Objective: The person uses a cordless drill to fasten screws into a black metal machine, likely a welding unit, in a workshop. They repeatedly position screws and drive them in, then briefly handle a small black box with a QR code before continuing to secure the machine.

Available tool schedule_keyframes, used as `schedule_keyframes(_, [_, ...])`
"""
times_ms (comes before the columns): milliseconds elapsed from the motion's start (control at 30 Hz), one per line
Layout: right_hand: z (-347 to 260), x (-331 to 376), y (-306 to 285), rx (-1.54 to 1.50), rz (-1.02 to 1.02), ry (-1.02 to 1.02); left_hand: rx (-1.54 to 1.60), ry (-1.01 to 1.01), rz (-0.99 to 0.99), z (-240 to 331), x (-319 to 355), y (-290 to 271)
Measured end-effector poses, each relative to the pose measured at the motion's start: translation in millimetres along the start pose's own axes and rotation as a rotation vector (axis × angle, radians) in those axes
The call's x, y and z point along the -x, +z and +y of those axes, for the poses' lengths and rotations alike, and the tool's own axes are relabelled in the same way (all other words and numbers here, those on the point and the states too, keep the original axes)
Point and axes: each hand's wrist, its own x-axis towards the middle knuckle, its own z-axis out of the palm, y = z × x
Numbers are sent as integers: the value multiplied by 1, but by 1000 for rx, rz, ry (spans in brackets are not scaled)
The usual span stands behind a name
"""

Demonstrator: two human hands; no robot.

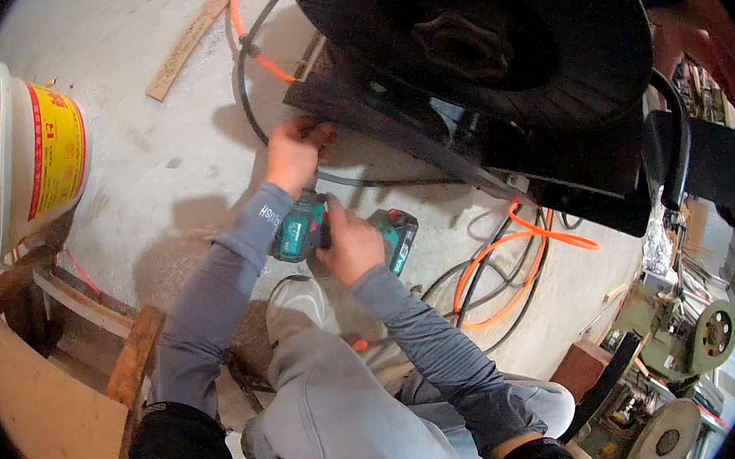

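My right hand is wrapped round the grip of a teal and black cordless power drill, held low over the floor, its battery sticking out to the right. My left hand is just beyond the drill's front end, fingers curled in at the lower edge of a black metal frame. What those fingers pinch, if anything, is hidden, and so is the drill's tip. Above the frame rises a large round black drum-like part of the machine.
Orange hose and black cable lie coiled right of the drill. A white bucket and wooden chair stand left. A wooden strip lies on the floor; green machinery is at right.
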Motion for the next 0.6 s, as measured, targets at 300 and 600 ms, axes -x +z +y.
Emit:
schedule_keyframes(300, [-10,0,5,32,-45,33,-43,-17,-66,2,-6,-10])
schedule_keyframes(600, [-16,-2,6,117,-8,17,-152,69,-58,11,-7,-5])
